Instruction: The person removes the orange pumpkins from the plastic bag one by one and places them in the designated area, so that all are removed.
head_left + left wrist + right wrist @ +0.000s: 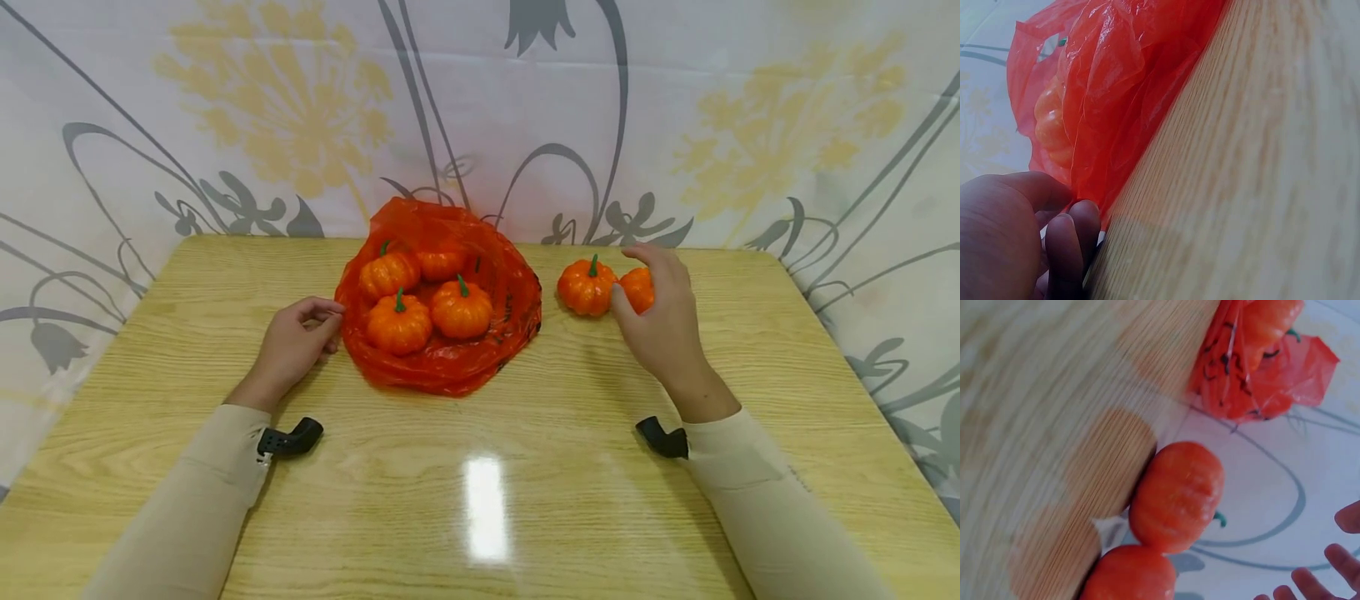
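A red plastic bag [517, 304] lies spread on the table, its mouth toward me, with several small orange pumpkins [400, 323] inside. My left hand [296, 342] pinches the bag's left edge between thumb and fingers; the left wrist view shows the bag film [1116, 94] running into that pinch. To the right of the bag sit two more pumpkins side by side, one pumpkin [587, 287] with its green stem up and a second pumpkin [637, 290] partly hidden by my right hand [663, 321]. That hand hovers by them, fingers spread, holding nothing.
The wooden table [570, 500] reaches back to a flower-patterned cloth [465, 100] hanging behind it. A black wrist mount [292, 437] sticks out from the left sleeve, and another black mount [663, 437] from the right one.
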Demonstrator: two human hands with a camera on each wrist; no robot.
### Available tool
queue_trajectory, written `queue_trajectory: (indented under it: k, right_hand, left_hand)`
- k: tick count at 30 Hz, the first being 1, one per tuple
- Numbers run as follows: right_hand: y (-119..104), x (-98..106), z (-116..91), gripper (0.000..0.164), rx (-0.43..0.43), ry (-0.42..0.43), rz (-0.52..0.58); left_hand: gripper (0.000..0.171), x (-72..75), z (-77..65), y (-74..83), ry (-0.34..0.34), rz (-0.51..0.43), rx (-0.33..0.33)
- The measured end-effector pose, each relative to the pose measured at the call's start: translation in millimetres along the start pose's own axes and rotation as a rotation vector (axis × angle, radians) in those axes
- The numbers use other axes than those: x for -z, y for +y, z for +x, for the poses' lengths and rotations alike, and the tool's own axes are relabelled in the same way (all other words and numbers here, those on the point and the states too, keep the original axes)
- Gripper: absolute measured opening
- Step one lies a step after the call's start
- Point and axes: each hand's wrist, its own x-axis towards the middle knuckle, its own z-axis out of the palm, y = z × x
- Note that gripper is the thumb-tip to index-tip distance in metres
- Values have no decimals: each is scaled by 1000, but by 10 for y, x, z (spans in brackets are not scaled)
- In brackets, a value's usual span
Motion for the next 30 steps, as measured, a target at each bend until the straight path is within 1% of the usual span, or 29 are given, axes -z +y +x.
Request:
queue_trajectory:
  k: [6,9,13,20,25,30]
  right_hand:
    - [-150,-77,-30,42,56,-28,19]
    - [-194,-116,-42,43,71,-45,33]
    - [-240,-168,-61,45,55,-94,53]
    - [-340,-242,-34,45,46,-146,75]
    - [-401,-311,-14,46,24,-184,105]
    - [-469,-386,25,47,14,-227,108]
  left_hand:
    - [36,12,13,2,1,-10,-3]
    - [34,6,9,0,3,-17,3]
    - [32,-1,3,-3,-3,-30,10]
    - [32,0,1,25,-5,-31,-13]
    - [34,-7,-3,10,-13,-35,6]
    - [33,-15,1,-21,1,-36,-3]
